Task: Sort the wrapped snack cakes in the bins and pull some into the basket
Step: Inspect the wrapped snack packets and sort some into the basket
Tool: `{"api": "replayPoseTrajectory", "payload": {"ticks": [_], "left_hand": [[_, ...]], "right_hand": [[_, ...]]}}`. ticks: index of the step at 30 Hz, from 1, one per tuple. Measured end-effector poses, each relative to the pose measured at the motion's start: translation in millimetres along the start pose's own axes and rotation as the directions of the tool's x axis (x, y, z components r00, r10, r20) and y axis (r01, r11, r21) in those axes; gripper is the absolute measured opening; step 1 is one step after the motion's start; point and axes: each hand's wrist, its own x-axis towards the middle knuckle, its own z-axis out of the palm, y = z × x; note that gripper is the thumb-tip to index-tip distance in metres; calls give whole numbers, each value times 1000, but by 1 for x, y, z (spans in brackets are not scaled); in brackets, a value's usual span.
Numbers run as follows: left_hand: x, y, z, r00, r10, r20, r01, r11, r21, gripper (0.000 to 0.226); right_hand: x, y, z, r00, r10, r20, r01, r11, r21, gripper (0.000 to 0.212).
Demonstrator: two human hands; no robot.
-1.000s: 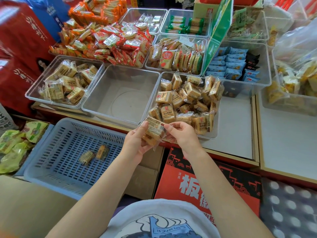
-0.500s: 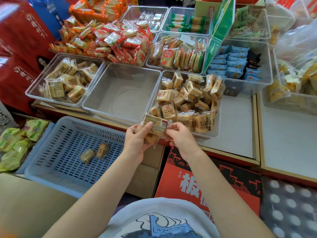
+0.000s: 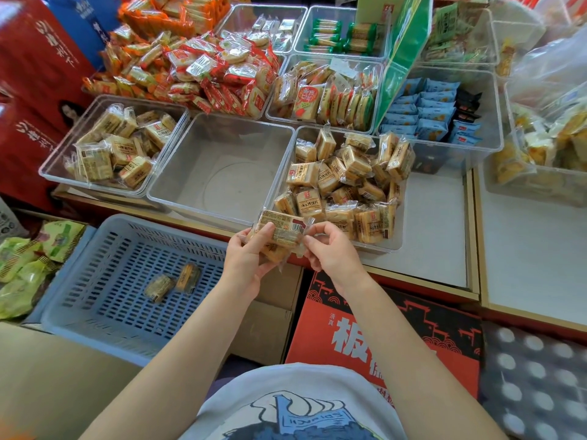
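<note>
My left hand (image 3: 246, 260) grips a small stack of wrapped snack cakes (image 3: 279, 230) just in front of the right clear bin (image 3: 398, 223), which is heaped with the same tan cakes. My right hand (image 3: 330, 252) pinches the wrapper edge at the right end of the top cake. The middle clear bin (image 3: 219, 173) holds nothing. The left clear bin (image 3: 63, 138) has several cakes. Two wrapped cakes (image 3: 173, 282) lie in the blue slatted basket (image 3: 95, 281) at lower left.
Behind stand more clear bins with red-wrapped snacks (image 3: 209, 74), blue packets (image 3: 425, 112) and green bars (image 3: 340, 36). A red carton (image 3: 381, 338) and a brown box (image 3: 263, 325) sit below the shelf edge. Green bags (image 3: 25, 265) lie left of the basket.
Both hands have lifted the held cakes slightly toward the right bin's front edge. My right fingers shifted to the wrapper's right end.
</note>
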Motion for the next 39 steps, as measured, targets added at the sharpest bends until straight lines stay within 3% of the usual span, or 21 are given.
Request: {"api": "replayPoseTrajectory", "payload": {"ticks": [5,8,11,15,18,20,23,28,32,39], "left_hand": [[1,2,3,994,74,-79,-61,985,164,63],[-2,1,3,994,111,-23,-99,947,307,70],[-7,1,10,991,105,78,-127,913,388,73],[-11,4,13,990,65,125,-106,930,352,69],[-9,6,7,989,28,146,-74,947,313,49],[-8,7,6,988,-3,156,-38,964,262,34],[-10,11,12,985,-25,172,-11,979,203,29],[-13,13,15,974,-9,228,-53,962,266,24],[-13,12,12,972,-29,235,-28,971,236,11],[-13,6,14,987,-33,155,5,983,181,18]], "right_hand": [[2,1,-5,998,-57,-39,53,995,-83,22],[0,-1,-5,984,-169,52,177,955,-239,44],[-2,-3,-4,966,-172,193,214,951,-224,64],[2,-2,-4,989,-136,67,145,974,-172,53],[5,-3,-8,999,-51,-2,50,993,-109,44],[4,-5,-8,1000,3,25,-4,1000,21,36],[2,-7,-5,995,-11,97,0,993,115,40],[-6,-12,0,989,-70,127,69,998,10,15],[-9,-9,-1,991,-50,120,56,997,-46,26],[-7,-9,0,988,-64,144,76,994,-77,22]]}}
